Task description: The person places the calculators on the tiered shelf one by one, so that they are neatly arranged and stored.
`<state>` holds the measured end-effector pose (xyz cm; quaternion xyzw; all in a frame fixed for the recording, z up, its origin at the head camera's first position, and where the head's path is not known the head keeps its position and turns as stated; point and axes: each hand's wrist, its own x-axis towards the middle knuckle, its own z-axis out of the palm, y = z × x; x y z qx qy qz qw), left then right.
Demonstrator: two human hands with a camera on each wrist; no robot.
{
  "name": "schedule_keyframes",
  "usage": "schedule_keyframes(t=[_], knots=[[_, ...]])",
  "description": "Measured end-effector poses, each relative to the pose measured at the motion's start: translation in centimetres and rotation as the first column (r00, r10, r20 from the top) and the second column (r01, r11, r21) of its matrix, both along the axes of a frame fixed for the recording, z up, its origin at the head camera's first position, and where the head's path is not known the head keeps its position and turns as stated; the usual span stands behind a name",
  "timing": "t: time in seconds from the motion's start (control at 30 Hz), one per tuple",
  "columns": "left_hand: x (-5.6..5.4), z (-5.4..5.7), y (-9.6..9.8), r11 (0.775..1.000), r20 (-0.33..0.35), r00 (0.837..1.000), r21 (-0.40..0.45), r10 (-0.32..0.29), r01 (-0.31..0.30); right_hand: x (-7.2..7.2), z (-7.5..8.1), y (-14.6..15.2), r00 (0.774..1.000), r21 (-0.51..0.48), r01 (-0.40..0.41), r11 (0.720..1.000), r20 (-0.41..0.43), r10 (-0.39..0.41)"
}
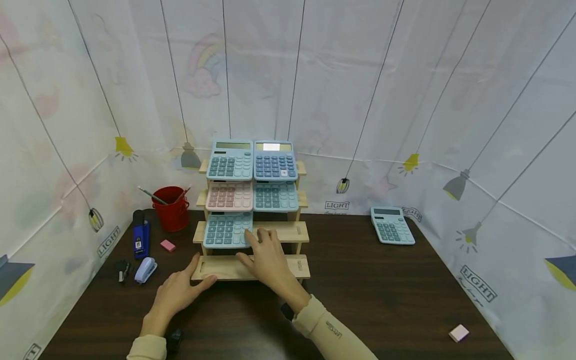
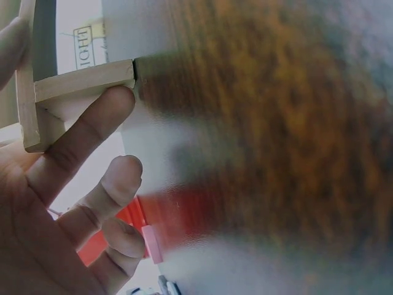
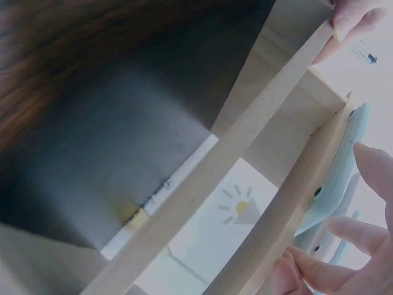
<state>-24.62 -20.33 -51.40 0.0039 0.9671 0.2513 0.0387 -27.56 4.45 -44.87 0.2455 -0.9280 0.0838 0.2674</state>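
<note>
A stepped wooden rack (image 1: 225, 269) carries several calculators in rows. My left hand (image 1: 177, 291) holds the left corner of its lowest shelf, thumb along the front edge. In the left wrist view the index finger (image 2: 92, 132) lies against the wooden side piece. My right hand (image 1: 270, 260) reaches over the lowest shelf, fingers spread and slightly bent, with fingertips at the right edge of a light blue calculator (image 1: 228, 231) on the second shelf from the bottom. Above that one sit a pink calculator (image 1: 229, 196), a light blue-green one (image 1: 276, 196), and two blue ones on top.
Another pale blue calculator (image 1: 391, 226) lies at the right back. A red bucket (image 1: 171, 212) with pencils, a blue stapler (image 1: 141, 237), a pink eraser (image 1: 168, 245) and a small lilac stapler (image 1: 146, 270) stand left. A pale eraser (image 1: 459, 333) is at the front right.
</note>
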Motion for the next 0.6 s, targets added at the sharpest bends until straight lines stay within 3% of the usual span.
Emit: schedule_keyframes(t=[0.3,0.47,0.6], knots=[[-0.1,0.1,0.0,1.0,0.011,1.0,-0.009,0.007,-0.007,0.5,-0.3,5.3,1.0,-0.078,0.028,0.997,0.002,-0.028],[-0.1,0.2,0.0,1.0,0.024,1.0,-0.017,0.007,-0.007,0.0,-0.5,9.2,0.995,-0.137,0.083,0.987,0.074,-0.074],[-0.1,0.1,0.1,1.0,0.03,1.0,-0.019,0.006,-0.005,-0.7,-0.8,13.2,0.973,-0.159,0.183,0.97,0.168,-0.156]])
